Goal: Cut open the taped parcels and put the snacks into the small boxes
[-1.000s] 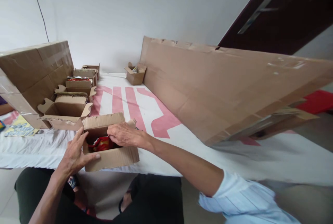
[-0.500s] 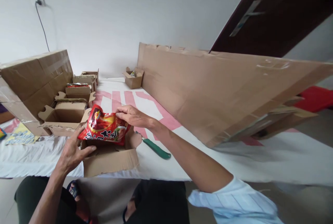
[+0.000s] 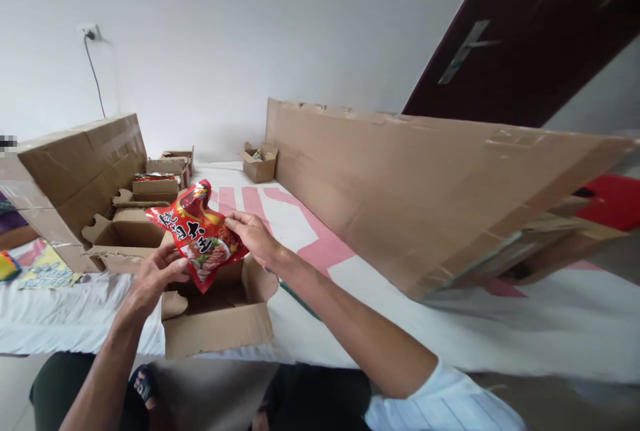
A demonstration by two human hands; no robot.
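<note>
A shiny red food packet (image 3: 203, 231) with black characters and a picture of sliced meat is held tilted above an open cardboard box (image 3: 220, 331). My right hand (image 3: 253, 234) pinches the packet's right edge between thumb and fingers. At its lower left, my left hand (image 3: 160, 274) grips it, fingers partly hidden behind the packet. The box stands at the table's front edge with its flaps up, and its visible inside shows no contents. Beside the box, a green handle (image 3: 300, 301) is mostly covered by my right forearm.
Several small cardboard boxes (image 3: 133, 234) run back along a large taped carton (image 3: 90, 171) on the left. A small box (image 3: 260, 164) stands at the back. A long cardboard panel (image 3: 400, 197) borders the right. Yellow printed paper (image 3: 50, 271) lies at the left.
The packet has risen a little out of the box and turned, so its front now tilts down to the right. Both hands moved with it, and the camera view shifted slightly.
</note>
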